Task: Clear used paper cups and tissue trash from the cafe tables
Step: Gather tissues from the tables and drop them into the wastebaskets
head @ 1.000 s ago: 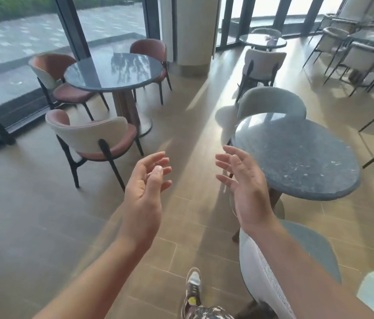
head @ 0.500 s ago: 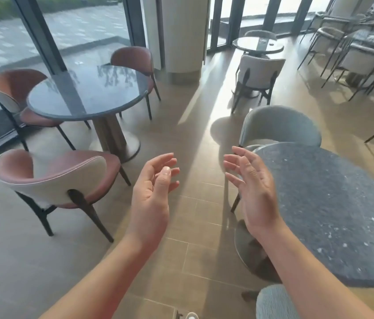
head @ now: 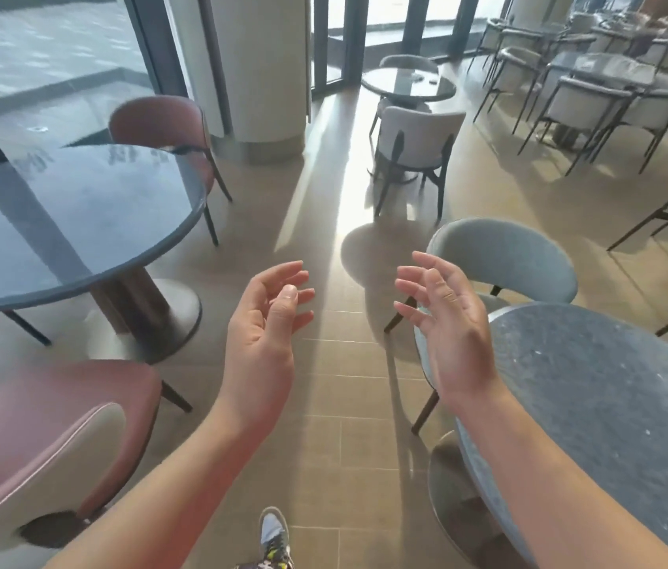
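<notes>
While both hands hang over the floor tiles (head: pixel 340 388), grip: neither holds anything.
Left hand (head: pixel 260 330): palm turned inward; fingers (head: pixel 291 277) loosely curled, spread, thumb apart.
Right hand (head: pixel 451 334): palm inward; fingers (head: pixel 410 281) loosely bent, spread.
Task items: small pale bits (head: pixel 420 76) on far round table (head: pixel 390 90), well beyond right fingertips; too small to tell cup from tissue.
Left of left fingers: dark glossy table (head: pixel 77 223); pink chair (head: pixel 36 425) nearer.
Right of right fingers: grey chair (head: pixel 505 256); speckled table (head: pixel 595 404) under the forearm.
</notes>
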